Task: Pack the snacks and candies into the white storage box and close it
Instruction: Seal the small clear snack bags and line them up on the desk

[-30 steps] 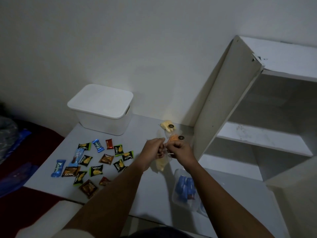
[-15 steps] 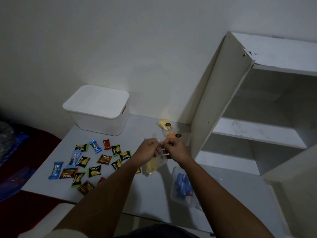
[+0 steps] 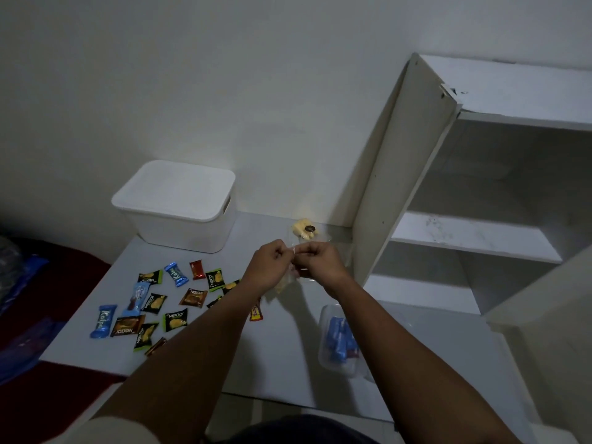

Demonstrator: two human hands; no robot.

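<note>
Both bare forearms reach up from the lower edge of the frame and converge near the middle. The left hand (image 3: 267,266) and right hand (image 3: 321,261) meet knuckle to knuckle, fingers curled, each pinching the top edge of a small clear bag (image 3: 286,281) that hangs between them.

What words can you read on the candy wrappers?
"Nextar": brown packet and green-edged packet among the sweets on the table.
"Kalpa": long blue wrapper; a second blue wrapper looks the same.
Red wrapper by the left forearm: letters too blurred.
Box: no writing seen.
</note>
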